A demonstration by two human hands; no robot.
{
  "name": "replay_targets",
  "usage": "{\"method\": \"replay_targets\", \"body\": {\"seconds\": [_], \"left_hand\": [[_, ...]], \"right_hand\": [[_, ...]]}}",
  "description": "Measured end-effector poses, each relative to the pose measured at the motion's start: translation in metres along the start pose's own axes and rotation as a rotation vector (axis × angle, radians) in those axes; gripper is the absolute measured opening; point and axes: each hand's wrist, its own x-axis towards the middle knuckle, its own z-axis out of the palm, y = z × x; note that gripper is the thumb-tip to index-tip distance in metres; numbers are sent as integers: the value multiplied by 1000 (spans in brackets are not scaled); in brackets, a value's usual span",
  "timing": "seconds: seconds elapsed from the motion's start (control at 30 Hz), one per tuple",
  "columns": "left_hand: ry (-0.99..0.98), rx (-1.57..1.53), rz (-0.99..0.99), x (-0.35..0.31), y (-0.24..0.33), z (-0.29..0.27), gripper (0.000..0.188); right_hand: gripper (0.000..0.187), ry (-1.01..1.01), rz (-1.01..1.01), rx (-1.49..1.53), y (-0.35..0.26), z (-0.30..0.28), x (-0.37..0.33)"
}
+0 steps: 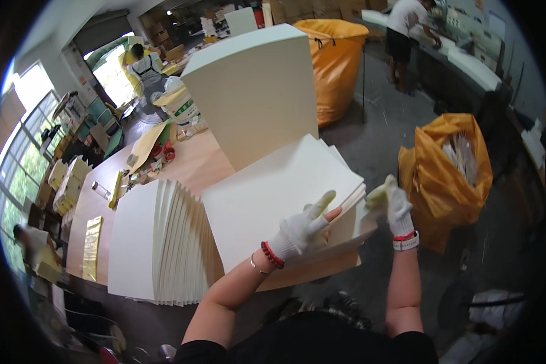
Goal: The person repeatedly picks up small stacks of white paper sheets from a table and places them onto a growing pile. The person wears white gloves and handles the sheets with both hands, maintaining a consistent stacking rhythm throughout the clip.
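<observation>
A pile of large white sheets (255, 206) lies tilted in front of me on the table, its right-hand corners loose and spread apart. My left hand (300, 232), in a white glove with a yellowish fingertip and one bare finger showing, rests over the pile's near right part with its fingers stretched out. Beside the right edge of the sheets is my right hand (397, 206), also gloved, its fingers apart and slightly blurred. Whether its fingertips touch the sheet edges is hard to make out. To the left stands a fanned stack of white sheets (133, 242).
A tall block of stacked sheets (255, 97) rises behind the pile. On the wooden table (188, 161) lie tape, a yellow strip (91, 247) and small items near a white bucket (181, 109). Orange sacks (431, 188) stand to the right and behind; other people work farther off.
</observation>
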Motion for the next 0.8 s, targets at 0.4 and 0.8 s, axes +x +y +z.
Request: {"method": "replay_targets", "body": {"seconds": [0.4, 0.8], "left_hand": [[-150, 1, -73, 0, -3, -1, 83], [702, 242, -1067, -112, -26, -96, 84]], "right_hand": [[36, -544, 205, 159, 35, 23, 117], [52, -552, -265, 499, 109, -5, 120]]}}
